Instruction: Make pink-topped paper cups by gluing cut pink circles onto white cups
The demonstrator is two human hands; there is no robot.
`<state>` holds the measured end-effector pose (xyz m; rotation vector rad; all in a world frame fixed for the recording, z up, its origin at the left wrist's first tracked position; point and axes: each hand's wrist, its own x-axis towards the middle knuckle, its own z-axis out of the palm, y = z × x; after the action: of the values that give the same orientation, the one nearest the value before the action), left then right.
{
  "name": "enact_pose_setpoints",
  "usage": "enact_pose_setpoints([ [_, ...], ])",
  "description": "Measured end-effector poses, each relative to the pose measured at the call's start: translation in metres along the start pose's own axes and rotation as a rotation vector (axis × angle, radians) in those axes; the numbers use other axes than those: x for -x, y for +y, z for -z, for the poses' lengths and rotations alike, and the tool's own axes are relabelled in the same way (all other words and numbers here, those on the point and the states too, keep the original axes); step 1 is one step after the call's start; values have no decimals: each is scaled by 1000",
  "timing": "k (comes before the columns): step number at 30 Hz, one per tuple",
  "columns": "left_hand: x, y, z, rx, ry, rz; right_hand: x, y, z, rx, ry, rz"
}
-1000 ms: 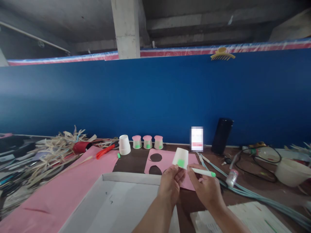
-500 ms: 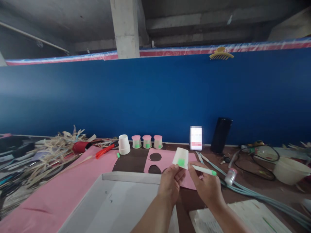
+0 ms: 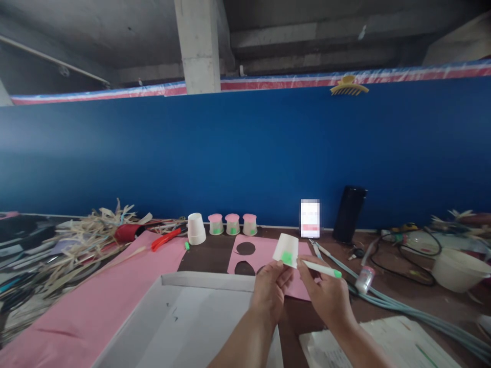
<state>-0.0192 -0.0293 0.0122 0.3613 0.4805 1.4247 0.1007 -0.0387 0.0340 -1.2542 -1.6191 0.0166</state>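
Surface [image 3: 209, 260] shows behind the white tray [image 3: 209, 281]; by its far-right corner, left hand [image 3: 269, 286] grips a cup [image 3: 284, 245], right hand [image 3: 329, 296] a marker [image 3: 321, 268].

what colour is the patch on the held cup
The patch is bright green, seen in the head view.

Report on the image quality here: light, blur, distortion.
In the head view, the ceiling is dim, while the screen shows bright white, broken into pixel blocks; in the same head view, the cup and pen are clear in outline but slightly soft; also in the head view, the tub looks stretched near the right edge, perhaps from a wide lens.
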Motion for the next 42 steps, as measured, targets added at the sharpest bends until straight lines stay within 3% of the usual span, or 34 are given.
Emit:
enact_pose_setpoints([
  [42,0,-2,0,-66,-42,2,2,4,-5,-62,-11,-49],
])
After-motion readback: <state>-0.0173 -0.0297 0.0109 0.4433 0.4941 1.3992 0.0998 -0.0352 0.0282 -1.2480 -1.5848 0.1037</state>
